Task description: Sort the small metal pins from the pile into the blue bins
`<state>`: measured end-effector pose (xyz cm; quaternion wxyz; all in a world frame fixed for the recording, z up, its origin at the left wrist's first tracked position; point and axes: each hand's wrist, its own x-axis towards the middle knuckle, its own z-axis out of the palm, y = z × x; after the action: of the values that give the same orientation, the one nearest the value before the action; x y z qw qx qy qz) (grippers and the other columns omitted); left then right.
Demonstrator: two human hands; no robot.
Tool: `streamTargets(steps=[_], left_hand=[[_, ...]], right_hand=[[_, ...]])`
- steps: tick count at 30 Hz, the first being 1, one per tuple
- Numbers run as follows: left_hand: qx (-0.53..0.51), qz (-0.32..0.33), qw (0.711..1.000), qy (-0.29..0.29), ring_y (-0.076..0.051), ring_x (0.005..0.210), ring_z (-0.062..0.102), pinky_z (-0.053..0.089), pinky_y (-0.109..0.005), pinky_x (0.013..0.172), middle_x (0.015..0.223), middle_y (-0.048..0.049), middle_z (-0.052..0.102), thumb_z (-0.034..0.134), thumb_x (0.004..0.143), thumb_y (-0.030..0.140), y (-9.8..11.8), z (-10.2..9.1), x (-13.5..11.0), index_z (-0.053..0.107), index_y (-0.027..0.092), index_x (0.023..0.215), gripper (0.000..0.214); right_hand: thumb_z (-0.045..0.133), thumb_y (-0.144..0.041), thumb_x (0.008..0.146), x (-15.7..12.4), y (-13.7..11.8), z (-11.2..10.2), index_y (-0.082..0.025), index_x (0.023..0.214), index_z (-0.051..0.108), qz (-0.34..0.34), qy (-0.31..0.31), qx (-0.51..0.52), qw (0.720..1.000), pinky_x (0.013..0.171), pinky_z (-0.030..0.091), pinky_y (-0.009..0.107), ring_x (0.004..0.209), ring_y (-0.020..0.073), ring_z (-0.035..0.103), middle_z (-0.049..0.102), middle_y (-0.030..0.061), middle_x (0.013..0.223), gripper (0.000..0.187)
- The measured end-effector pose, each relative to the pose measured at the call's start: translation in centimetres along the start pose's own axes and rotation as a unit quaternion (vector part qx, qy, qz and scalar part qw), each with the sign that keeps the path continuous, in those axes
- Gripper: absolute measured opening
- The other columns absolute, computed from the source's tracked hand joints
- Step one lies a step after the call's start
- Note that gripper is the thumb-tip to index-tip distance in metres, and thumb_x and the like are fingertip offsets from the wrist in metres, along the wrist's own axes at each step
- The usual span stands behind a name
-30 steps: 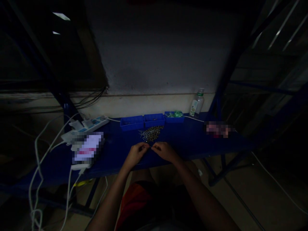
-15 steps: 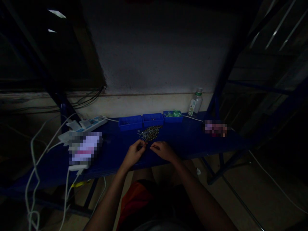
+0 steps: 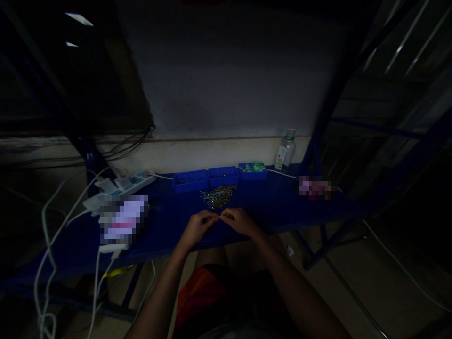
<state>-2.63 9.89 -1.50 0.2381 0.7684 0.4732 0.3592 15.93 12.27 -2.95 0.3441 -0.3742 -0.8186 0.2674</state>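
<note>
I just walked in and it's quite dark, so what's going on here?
Someone is at a blue tabletop, with the left hand and right hand nearly meeting above its near side. A small pale piece shows between them; its grip is too small to judge. Just beyond lies a pile of slim metal pieces, with three blue bins behind it.

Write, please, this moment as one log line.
left hand: pinching thin pale piece | right hand: pinching same piece | ahead: pile of metal parts | beyond: three blue trays
</note>
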Motion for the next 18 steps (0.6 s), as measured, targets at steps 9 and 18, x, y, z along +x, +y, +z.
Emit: streamTargets(steps=[9,18], left_hand=[[0.010,-0.017,1.000,0.002,-0.018,0.076,0.060,0.045,-0.026,0.071,0.085,-0.0054,0.068,0.054,0.078,0.038,-0.11,0.11,-0.02,0.069,0.018,0.085,0.026],[0.006,-0.045,0.999,0.023,-0.018,0.074,0.062,0.045,-0.025,0.067,0.083,-0.0044,0.069,0.053,0.078,0.041,-0.10,0.20,-0.02,0.068,0.017,0.088,0.029]], right_hand=[[0.048,-0.028,0.085,-0.07,-0.36,-0.11,-0.020,0.087,0.061,-0.002,0.004,-0.013,1.000,0.063,0.038,0.020,0.069,0.0111,0.057,0.065,-0.0002,0.077,0.016],[0.045,-0.027,0.087,0.03,-0.32,-0.16,-0.020,0.085,0.060,-0.008,0.036,-0.017,0.999,0.062,0.037,0.019,0.068,0.0107,0.057,0.063,-0.0008,0.073,0.016]])
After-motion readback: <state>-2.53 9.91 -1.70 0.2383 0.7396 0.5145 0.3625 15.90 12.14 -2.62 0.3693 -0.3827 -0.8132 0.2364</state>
